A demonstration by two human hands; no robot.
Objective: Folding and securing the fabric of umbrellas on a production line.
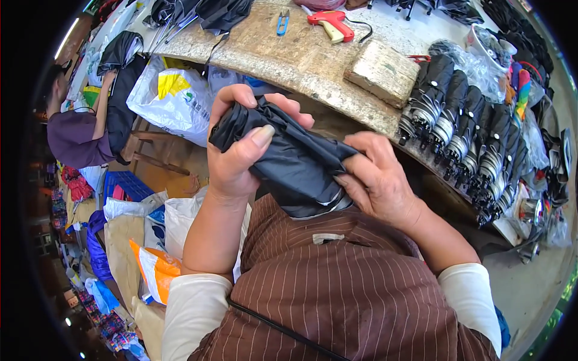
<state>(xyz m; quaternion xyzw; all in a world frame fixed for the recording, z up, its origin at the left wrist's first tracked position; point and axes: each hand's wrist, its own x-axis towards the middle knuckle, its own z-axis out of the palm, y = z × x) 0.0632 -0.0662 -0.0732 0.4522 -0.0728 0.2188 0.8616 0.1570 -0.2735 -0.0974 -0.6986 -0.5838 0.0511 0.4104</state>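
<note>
The black cloth bundle (295,168) was in both hands of the person, in front of the chest and near the edge of the bench (271,57). The left hand (232,159) was curled around its upper end, the thumb pressing on the front. The right hand (382,180) was pinching its other end between thumb and fingers.

Under the bench stood one white plastic bag (174,108) with a yellow patch; its contents could not be seen. A blue crate (132,188), at the left, had something pink inside, too small to tell.

On the bench were one pair of blue snips (282,24), one red and cream tag gun (332,25) and one wooden block (384,72). Beside this block lay folded black umbrellas (444,120), at least five, overlapping too much for exact counting.
</note>
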